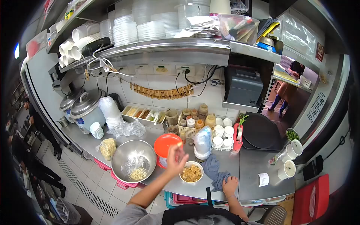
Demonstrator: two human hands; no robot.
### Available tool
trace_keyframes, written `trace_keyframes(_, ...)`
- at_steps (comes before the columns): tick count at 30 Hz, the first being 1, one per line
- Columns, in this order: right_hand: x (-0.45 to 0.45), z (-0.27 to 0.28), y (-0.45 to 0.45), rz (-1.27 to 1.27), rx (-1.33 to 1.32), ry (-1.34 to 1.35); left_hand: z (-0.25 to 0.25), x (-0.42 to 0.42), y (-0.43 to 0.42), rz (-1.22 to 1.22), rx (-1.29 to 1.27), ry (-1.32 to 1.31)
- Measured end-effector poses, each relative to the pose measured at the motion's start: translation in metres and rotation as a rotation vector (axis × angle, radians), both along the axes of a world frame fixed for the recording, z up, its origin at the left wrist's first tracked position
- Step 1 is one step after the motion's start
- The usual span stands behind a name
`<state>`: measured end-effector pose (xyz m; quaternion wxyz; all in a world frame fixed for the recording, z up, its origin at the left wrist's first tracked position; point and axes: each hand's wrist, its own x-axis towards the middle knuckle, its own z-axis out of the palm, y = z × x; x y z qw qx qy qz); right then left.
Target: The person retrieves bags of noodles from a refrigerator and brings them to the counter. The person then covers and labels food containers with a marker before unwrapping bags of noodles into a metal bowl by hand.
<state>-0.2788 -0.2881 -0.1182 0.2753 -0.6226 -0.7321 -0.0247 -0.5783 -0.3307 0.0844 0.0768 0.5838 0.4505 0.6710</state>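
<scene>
My left hand [177, 160] is raised above the counter, just left of and over a white bowl [191, 172] filled with chunky golden-brown food. Its fingers are curled together and slightly blurred; a small yellowish spot shows at the tips, too small to name. Behind this hand lies a red-orange round lid or plate [165, 144]. My right hand [230, 185] lies flat on the counter near the front edge, fingers spread, beside a crumpled blue-grey cloth [215, 170]. To the left sits a large steel mixing bowl [123, 153] with a clear plastic bag and pale noodles [138, 173].
A bag of noodles [108, 148] and stacked white cups [96, 130] stand at left. Sauce bottles [203, 111], white containers [228, 131] and a round black tray [260, 130] line the back. White cups [287, 169] and a paper label [263, 179] are at right.
</scene>
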Motion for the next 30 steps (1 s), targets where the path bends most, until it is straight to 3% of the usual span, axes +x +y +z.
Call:
trace_keyframes(1,-0.001,0.001,0.000,0.006,-0.019,0.056,0.031,-0.014,0.013,0.108,0.119,0.199)
trace_keyframes(5,-0.005,-0.010,-0.011,-0.007,-0.027,0.244,0.170,-0.068,0.062,0.291,0.503,0.246)
trace_keyframes(7,-0.009,-0.023,-0.014,-0.141,0.055,0.519,0.243,-0.090,0.081,0.302,0.658,0.203)
trace_keyframes(8,-0.010,-0.022,-0.019,-0.136,0.118,0.452,0.277,-0.101,0.088,0.357,0.726,0.230)
trace_keyframes(12,-0.021,-0.013,-0.035,-0.120,0.027,0.336,0.384,-0.143,0.129,0.403,0.677,0.267)
trace_keyframes(14,-0.019,-0.024,-0.037,-0.101,0.027,0.297,0.421,-0.141,0.141,0.545,0.450,0.356)
trace_keyframes(15,-0.019,-0.027,-0.037,-0.084,0.020,0.253,0.434,-0.146,0.158,0.540,0.454,0.362)
trace_keyframes(17,-0.021,-0.022,-0.035,-0.106,-0.019,0.289,0.451,-0.160,0.197,0.907,0.550,0.775)
trace_keyframes(18,-0.021,-0.022,-0.035,-0.111,-0.017,0.279,0.460,-0.162,0.208,0.899,0.554,0.779)
trace_keyframes(20,-0.022,-0.024,-0.032,-0.125,-0.017,0.272,0.473,-0.163,0.229,0.922,0.272,0.875)
trace_keyframes(23,-0.021,-0.030,-0.032,-0.142,-0.003,0.250,0.496,-0.170,0.260,0.874,0.078,0.822)
trace_keyframes(27,-0.022,-0.030,-0.031,-0.147,-0.013,0.268,0.516,-0.183,0.289,0.889,-0.067,0.867)
trace_keyframes(29,-0.022,-0.031,-0.029,-0.154,-0.011,0.274,0.523,-0.194,0.298,0.726,-0.240,0.898)
trace_keyframes(30,-0.023,-0.031,-0.030,-0.158,-0.011,0.269,0.522,-0.195,0.300,0.727,-0.200,0.948)
